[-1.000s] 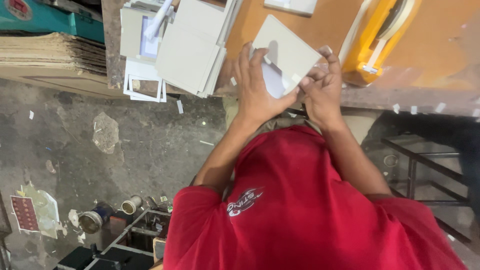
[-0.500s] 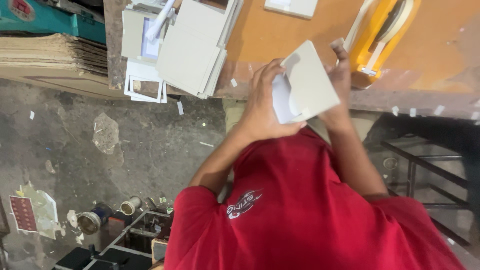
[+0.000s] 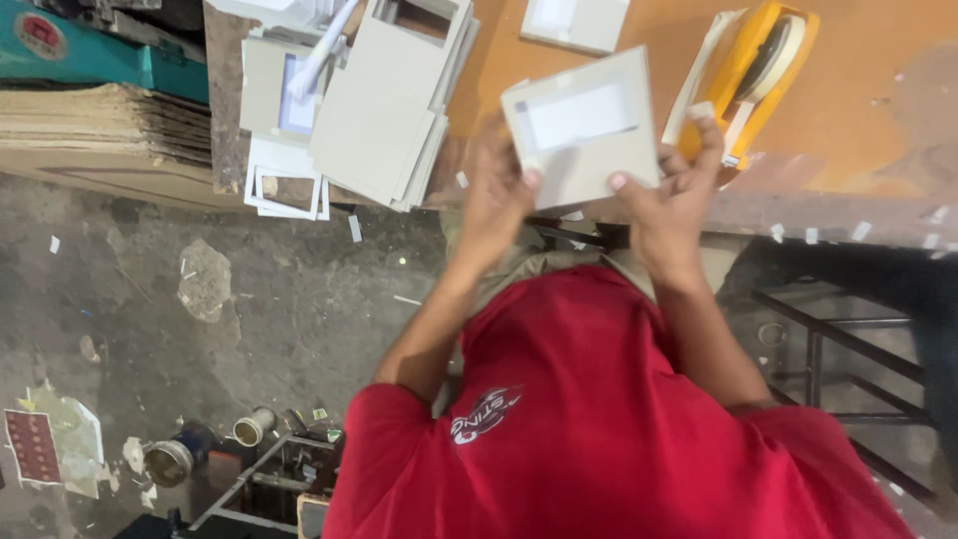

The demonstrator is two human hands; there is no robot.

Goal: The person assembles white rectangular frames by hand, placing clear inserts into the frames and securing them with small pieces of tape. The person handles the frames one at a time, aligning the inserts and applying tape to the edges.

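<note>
stack of grey cards lies at the left of the orange worktop, partly over its edge. left hand has its grip closed on the lower left corner of a grey card frame with a white window, held tilted above the worktop edge. right hand grips its lower right corner. yellow tape dispenser stands just beside, right.

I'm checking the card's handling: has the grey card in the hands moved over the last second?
Yes. The grey card has been lifted and turned to face up, nearer the yellow tape dispenser.
</note>
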